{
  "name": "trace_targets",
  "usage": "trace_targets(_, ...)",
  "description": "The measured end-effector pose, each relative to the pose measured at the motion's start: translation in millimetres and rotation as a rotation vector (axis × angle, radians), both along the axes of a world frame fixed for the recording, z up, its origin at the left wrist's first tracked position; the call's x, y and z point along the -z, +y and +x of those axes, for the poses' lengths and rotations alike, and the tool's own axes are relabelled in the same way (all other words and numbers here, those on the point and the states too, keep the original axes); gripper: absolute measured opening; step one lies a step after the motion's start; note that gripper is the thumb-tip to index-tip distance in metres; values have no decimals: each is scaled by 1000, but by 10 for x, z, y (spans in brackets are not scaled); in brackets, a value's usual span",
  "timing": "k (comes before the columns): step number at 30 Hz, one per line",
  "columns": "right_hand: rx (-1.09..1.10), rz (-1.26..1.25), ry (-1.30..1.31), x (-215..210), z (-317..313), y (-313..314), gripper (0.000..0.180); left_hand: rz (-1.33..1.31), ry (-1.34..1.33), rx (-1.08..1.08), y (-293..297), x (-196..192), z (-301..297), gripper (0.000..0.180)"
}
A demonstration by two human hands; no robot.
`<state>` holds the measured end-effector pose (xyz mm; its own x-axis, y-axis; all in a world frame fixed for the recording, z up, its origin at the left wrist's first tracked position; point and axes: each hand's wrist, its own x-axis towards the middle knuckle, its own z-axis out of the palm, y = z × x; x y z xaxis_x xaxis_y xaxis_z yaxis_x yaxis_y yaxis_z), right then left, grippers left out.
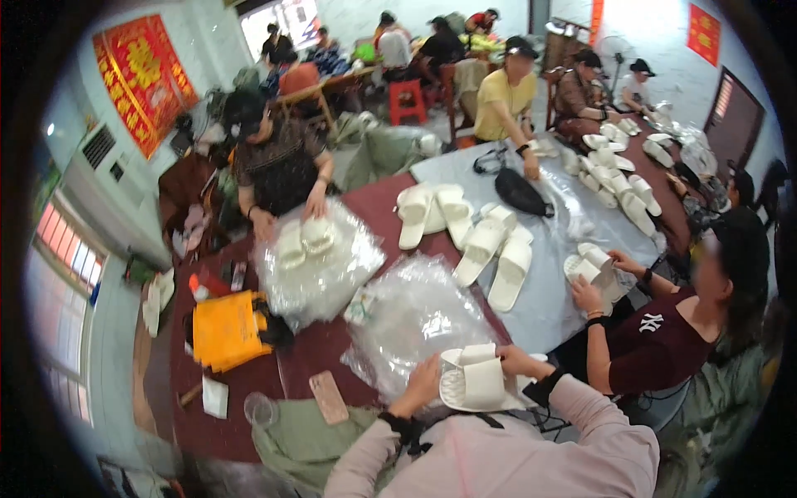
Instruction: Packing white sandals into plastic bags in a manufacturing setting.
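Close in front of my body I hold a pair of white slide slippers (484,387), one lying against the other, with a quilted footbed showing on the left. My left hand (422,382) grips their left edge, its fingers partly hidden. At the right end, my right hand (520,363) is closed on the slippers near the strap. Just beyond them lies a stack of clear plastic bags (419,311). More white slippers (510,270) stand past the bags, on a pale sheet (544,311) spread over the dark red table (320,353).
A phone (330,397), a green cloth (311,440), a clear cup (261,409) and a yellow bag (228,332) lie to my left. Across the table a person handles slippers on another bag stack (320,278). To my right a person (643,340) holds slippers. A black waist bag (523,192) lies farther off.
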<state>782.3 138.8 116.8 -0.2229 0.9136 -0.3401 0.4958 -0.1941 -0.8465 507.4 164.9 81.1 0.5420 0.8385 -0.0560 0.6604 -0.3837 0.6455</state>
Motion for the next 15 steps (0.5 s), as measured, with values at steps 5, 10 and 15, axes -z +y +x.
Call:
trace_targets(5, 143, 376, -377, -113, -290, -117, 16, 57, -113, 35, -92, -204, 176, 55)
trace_targets(10, 133, 633, -404, -442, -659, -189, 12, 235, 73, -40, -83, -689, 358, 56)
trace_targets(15, 174, 704, -426, -502, -774, -200, 12, 389, 101, 12, 23, -871, 368, 55)
